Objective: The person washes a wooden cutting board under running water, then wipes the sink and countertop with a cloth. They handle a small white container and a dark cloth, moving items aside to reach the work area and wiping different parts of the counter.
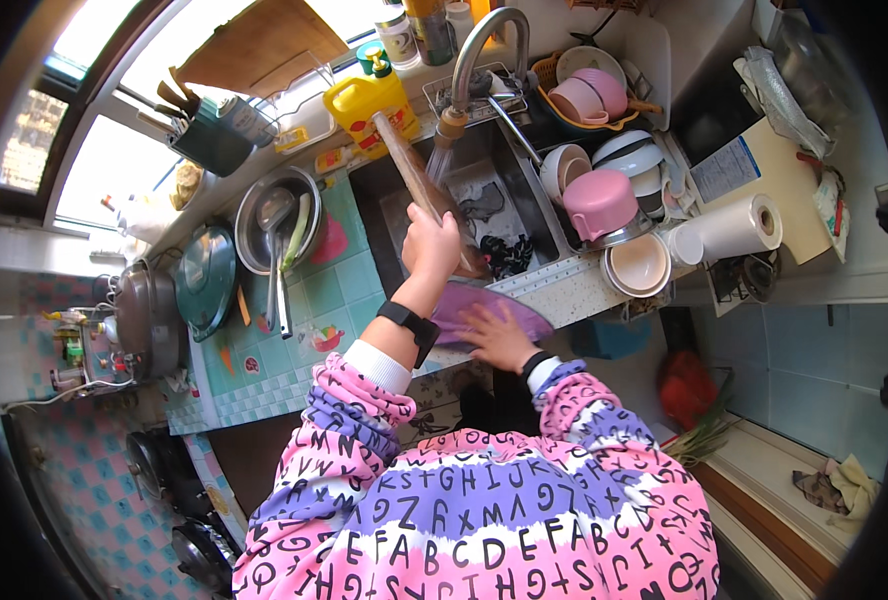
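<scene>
You have a long brown wooden board tipped up on its edge over the dark metal sink, slanting from the sink's far left corner toward its near side. Your left hand grasps it, fingers clenched over the upward edge on the half nearer you. Water runs from the arched silver tap behind the sink, falling just beside the board's right face.

Your right hand is released and slightly blurred, its fingers spread flat on a thin purple sheet-like piece at the sink's near rim. You cannot tell from here whether that piece is cloth or plastic; the hand presses or rests on it without clasping it.

Judging by its look, the board is stiff and fairly heavy, hardly fragile, but probably slick where wet. Your single hold near one end likely lets the far end swing or dip, so hold the edge closer to mid-length, or take both long edges, for better balance. The purple piece looks light and is best pinned flat or pinched by a corner.

Left of the sink, on the teal tile-patterned desk, sits a round steel bowl; beyond the sink's far left corner stands a yellow plastic pump bottle; to the sink's right is a glossy pink pot.
</scene>
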Demonstrator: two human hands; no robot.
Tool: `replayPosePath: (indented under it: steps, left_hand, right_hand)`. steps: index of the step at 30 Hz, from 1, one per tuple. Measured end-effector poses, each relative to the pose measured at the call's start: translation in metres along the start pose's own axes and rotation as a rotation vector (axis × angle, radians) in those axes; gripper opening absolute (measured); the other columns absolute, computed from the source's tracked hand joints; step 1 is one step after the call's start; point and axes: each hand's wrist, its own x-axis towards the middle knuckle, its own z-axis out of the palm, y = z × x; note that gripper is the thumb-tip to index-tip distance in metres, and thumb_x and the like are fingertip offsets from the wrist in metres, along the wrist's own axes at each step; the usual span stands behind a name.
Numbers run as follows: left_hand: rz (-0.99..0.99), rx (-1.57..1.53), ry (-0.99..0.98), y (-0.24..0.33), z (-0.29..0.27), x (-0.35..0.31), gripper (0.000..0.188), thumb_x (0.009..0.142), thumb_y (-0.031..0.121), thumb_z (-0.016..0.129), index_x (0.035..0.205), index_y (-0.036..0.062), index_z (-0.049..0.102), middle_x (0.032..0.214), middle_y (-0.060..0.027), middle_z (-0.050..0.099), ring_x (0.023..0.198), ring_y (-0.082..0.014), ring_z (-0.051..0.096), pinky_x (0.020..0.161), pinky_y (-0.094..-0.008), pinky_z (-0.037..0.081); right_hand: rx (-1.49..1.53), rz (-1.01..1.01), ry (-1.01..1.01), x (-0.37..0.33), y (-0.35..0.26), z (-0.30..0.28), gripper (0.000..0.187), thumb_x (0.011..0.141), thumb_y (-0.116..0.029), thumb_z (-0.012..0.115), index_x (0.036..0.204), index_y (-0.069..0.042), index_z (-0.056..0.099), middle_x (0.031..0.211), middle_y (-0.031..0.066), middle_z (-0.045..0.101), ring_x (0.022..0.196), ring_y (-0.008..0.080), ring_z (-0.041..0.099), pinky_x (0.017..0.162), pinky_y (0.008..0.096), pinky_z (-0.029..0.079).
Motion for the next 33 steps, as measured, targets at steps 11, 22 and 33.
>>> replayPosePath:
  steps: [11, 22, 33]
  left_hand:
    - [0.027, -0.002, 0.036, 0.003, 0.006, -0.002, 0.055, 0.093, 0.036, 0.057, 0.131, 0.0014, 0.038, 0.097, -0.0296, 0.068, 0.091, -0.0476, 0.066, 0.078, -0.0540, 0.052]
    - [0.009, -0.058, 0.064, 0.000, 0.011, -0.002, 0.060, 0.097, 0.040, 0.051, 0.137, -0.0032, 0.038, 0.100, -0.0319, 0.067, 0.093, -0.0492, 0.064, 0.080, -0.0545, 0.050]
    - [0.011, -0.077, 0.064, -0.007, 0.008, -0.003, 0.058, 0.100, 0.045, 0.045, 0.138, 0.0014, 0.039, 0.095, -0.0292, 0.068, 0.089, -0.0480, 0.066, 0.076, -0.0547, 0.051]
  right_hand:
    - [-0.137, 0.287, -0.004, -0.046, 0.097, -0.045, 0.062, 0.091, -0.043, 0.058, 0.148, -0.025, 0.042, 0.161, 0.0103, 0.025, 0.149, 0.0348, 0.017, 0.116, 0.0638, 0.009]
    - [0.316, -0.191, -0.001, 0.013, 0.108, -0.078, 0.041, 0.088, -0.037, 0.065, 0.123, -0.015, 0.063, 0.136, 0.0124, 0.054, 0.131, 0.0321, 0.046, 0.110, 0.0538, 0.029]
    - [1.162, 0.222, 0.654, 0.218, 0.138, -0.199, 0.055, 0.087, -0.011, 0.069, 0.135, -0.001, 0.044, 0.123, 0.0195, 0.062, 0.111, 0.0294, 0.063, 0.094, 0.0364, 0.050]
